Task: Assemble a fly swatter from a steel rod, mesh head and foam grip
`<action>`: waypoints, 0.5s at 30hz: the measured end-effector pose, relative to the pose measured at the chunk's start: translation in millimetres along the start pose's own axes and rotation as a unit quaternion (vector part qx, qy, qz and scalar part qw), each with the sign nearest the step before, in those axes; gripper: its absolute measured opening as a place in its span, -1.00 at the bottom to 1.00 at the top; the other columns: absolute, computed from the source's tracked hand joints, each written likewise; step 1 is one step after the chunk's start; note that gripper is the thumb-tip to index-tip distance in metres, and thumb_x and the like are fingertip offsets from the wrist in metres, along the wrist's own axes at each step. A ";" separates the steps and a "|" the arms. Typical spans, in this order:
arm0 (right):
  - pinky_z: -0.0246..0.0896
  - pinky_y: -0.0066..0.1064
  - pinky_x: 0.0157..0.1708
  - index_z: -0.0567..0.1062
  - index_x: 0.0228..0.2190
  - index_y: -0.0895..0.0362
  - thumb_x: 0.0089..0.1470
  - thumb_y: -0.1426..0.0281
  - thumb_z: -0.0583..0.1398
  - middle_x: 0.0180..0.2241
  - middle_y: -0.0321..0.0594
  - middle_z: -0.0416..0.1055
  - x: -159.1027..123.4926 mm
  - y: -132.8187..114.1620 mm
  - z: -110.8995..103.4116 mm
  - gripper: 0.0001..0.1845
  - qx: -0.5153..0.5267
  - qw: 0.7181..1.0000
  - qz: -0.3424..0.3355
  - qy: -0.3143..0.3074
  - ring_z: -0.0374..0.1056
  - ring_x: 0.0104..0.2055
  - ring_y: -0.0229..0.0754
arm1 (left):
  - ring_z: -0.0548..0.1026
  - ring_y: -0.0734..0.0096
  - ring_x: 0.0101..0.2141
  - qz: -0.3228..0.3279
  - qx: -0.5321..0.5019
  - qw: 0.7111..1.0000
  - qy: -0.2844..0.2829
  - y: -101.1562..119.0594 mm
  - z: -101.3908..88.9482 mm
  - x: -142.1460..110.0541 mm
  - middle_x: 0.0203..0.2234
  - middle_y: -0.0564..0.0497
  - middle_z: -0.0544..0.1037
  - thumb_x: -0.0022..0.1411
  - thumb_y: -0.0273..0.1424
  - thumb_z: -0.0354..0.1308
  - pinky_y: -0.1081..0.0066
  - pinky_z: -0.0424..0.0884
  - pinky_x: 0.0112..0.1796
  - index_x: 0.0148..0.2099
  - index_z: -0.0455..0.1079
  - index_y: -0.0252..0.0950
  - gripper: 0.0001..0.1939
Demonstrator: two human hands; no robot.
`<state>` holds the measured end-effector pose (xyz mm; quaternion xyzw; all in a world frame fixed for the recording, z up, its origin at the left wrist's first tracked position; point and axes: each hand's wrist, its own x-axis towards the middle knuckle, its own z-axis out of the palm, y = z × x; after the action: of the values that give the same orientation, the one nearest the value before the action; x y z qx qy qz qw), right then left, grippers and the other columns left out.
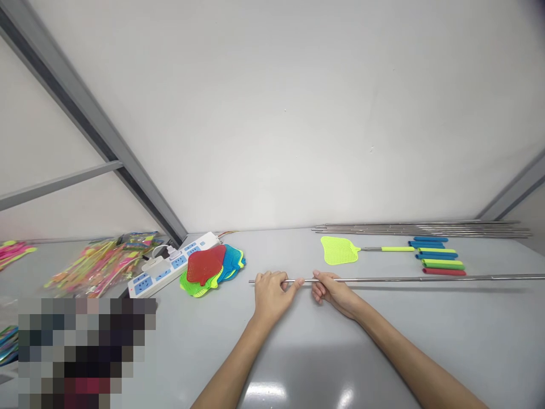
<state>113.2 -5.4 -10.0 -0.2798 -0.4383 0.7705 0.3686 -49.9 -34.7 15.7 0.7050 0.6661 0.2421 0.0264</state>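
A long thin telescopic metal rod (383, 279) lies level across the front of my view, its thicker end running off to the right. Near its thin left end, my left hand (272, 291) is closed around it, thumb stretched along the rod. My right hand (334, 291) pinches the same rod a little further right, fingers curled beneath. Beyond the rod lies a yellow-green fly swatter (339, 250) with a metal shaft and yellow grip. Left of my left hand sits a stack of loose swatter heads (207, 264), red on top, with blue and green ones under it.
Several metal rods (421, 229) lie along the wall. Blue, yellow and green grip sleeves (443, 264) and a red one are grouped at right. A white power strip (170, 267) with plugs stands left, beside bagged colourful items (110, 261). The lower left corner is blurred out.
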 end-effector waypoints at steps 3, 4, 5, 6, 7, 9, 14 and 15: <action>-0.03 -0.44 -0.58 0.14 -0.77 0.18 -0.05 0.14 0.03 -0.71 -0.33 0.09 0.7 1.2 -0.7 -0.54 0.005 1.000 -0.004 0.000 0.13 -0.62 -0.32 | 0.26 0.46 -0.55 0.006 0.001 1.000 0.002 0.3 0.5 -0.6 -0.72 0.09 0.34 0.06 -0.07 -0.14 0.40 -0.02 -0.39 -0.66 0.11 -0.30 -0.56; -0.03 -0.44 -0.58 0.13 -0.78 0.18 -0.05 0.14 0.03 -0.72 -0.33 0.09 0.8 1.1 -0.6 -0.54 0.006 1.000 -0.006 0.001 0.13 -0.62 -0.32 | 0.26 0.47 -0.55 0.007 0.001 1.000 0.004 0.5 0.9 -0.9 -0.72 0.10 0.34 0.06 -0.07 -0.14 0.40 -0.02 -0.39 -0.66 0.11 -0.30 -0.56; -0.03 -0.44 -0.59 0.13 -0.78 0.18 -0.05 0.14 0.03 -0.72 -0.33 0.09 0.7 0.7 -0.4 -0.53 0.005 1.000 -0.007 0.001 0.13 -0.62 -0.32 | 0.25 0.47 -0.55 0.007 0.002 1.000 0.007 0.8 1.4 -1.2 -0.72 0.10 0.34 0.05 -0.07 -0.14 0.40 -0.02 -0.39 -0.66 0.11 -0.30 -0.56; -0.03 -0.44 -0.58 0.13 -0.78 0.18 -0.05 0.14 0.03 -0.72 -0.33 0.08 0.5 0.2 0.0 -0.53 0.003 1.000 -0.007 0.001 0.13 -0.62 -0.32 | 0.25 0.47 -0.55 0.004 0.004 1.000 0.012 1.1 2.0 -1.4 -0.72 0.10 0.34 0.05 -0.06 -0.13 0.41 -0.02 -0.39 -0.66 0.10 -0.30 -0.55; -0.03 -0.44 -0.58 0.13 -0.78 0.18 -0.05 0.14 0.03 -0.72 -0.33 0.08 0.2 -0.4 0.6 -0.53 -0.001 1.000 -0.007 0.000 0.13 -0.63 -0.32 | 0.25 0.47 -0.55 0.000 0.007 1.000 0.018 1.3 2.7 -1.7 -0.72 0.10 0.34 0.03 -0.04 -0.12 0.41 -0.02 -0.39 -0.66 0.10 -0.31 -0.54; -0.02 -0.44 -0.58 0.14 -0.78 0.18 -0.04 0.14 0.03 -0.72 -0.33 0.09 -0.5 -1.5 2.1 -0.53 -0.012 1.000 -0.005 -0.002 0.14 -0.63 -0.32 | 0.25 0.46 -0.55 -0.011 0.014 0.999 0.028 1.4 4.1 -2.0 -0.72 0.09 0.35 -0.02 0.00 -0.09 0.40 -0.02 -0.38 -0.68 0.09 -0.31 -0.52; 0.00 -0.45 -0.58 0.16 -0.78 0.19 -0.05 0.15 0.03 -0.72 -0.32 0.12 -0.7 -1.1 4.0 -0.53 -0.036 0.999 -0.010 0.002 0.14 -0.63 -0.33 | 0.24 0.46 -0.56 -0.034 0.019 0.999 0.030 1.5 6.0 -1.9 -0.76 0.09 0.32 -0.10 0.05 -0.06 0.40 -0.02 -0.38 -0.73 0.08 -0.32 -0.48; 0.00 -0.45 -0.58 0.16 -0.78 0.19 -0.05 0.15 0.03 -0.72 -0.32 0.12 -0.3 -0.9 3.8 -0.53 -0.033 0.999 -0.011 0.002 0.14 -0.63 -0.33 | 0.24 0.47 -0.57 -0.037 0.020 0.999 0.030 1.9 6.2 -2.0 -0.77 0.09 0.32 -0.09 0.05 -0.07 0.40 -0.02 -0.39 -0.73 0.08 -0.32 -0.47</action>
<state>110.8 -7.1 -7.4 -0.2890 -0.4652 0.7512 0.3685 -45.8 -35.0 10.4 0.6726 0.6968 0.2491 0.0010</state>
